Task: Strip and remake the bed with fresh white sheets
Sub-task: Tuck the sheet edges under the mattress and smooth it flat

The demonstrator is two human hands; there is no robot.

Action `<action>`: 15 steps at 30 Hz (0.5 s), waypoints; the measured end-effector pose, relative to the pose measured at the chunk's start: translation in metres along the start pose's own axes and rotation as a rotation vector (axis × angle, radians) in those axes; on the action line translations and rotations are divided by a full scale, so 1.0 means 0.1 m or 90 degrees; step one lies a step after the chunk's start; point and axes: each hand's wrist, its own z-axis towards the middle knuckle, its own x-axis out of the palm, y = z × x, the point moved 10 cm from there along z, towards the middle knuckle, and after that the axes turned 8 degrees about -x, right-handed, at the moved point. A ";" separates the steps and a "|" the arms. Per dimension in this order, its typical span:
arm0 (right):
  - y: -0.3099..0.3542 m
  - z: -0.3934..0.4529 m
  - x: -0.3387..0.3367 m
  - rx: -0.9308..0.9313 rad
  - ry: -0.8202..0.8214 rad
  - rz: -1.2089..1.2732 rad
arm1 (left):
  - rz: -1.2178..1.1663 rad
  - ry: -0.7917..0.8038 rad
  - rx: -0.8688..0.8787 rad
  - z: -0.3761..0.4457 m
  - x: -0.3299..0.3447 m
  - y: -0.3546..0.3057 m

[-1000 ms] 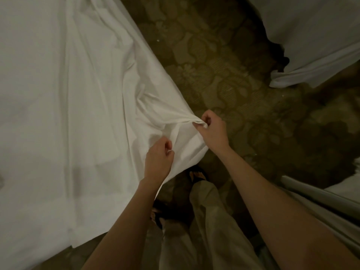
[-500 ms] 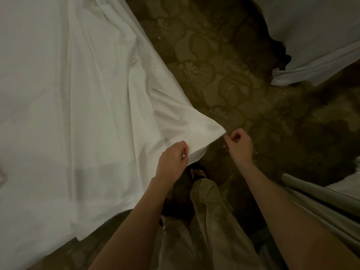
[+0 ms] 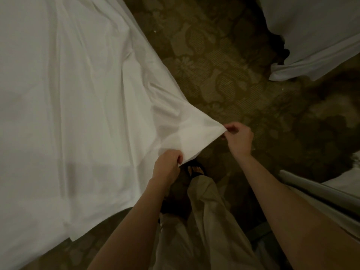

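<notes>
At the centre of the frame, a corner of the white sheet [image 3: 78, 114] is pinched by the right hand [image 3: 238, 138], and its lower edge is gripped by the left hand [image 3: 167, 165]. The sheet is spread over the left half, beside patterned carpet [image 3: 224, 75].

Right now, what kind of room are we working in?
Most likely a hotel bedroom, though I can't be certain. A white sheet spreads across a bed at the left, the floor is patterned carpet, and more white bedding hangs at the upper right. Both hands pinch the sheet's corner.
</notes>
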 end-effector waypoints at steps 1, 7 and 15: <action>-0.14 -0.04 0.01 0.048 -0.002 0.024 | -0.001 0.014 -0.005 0.01 0.03 0.03; -0.36 -0.17 -0.07 0.156 -0.031 0.040 | -0.155 0.054 -0.008 -0.08 -0.09 0.18; 0.39 0.19 0.66 0.040 0.182 -0.121 | -0.331 -0.217 -0.193 -0.28 -1.17 1.26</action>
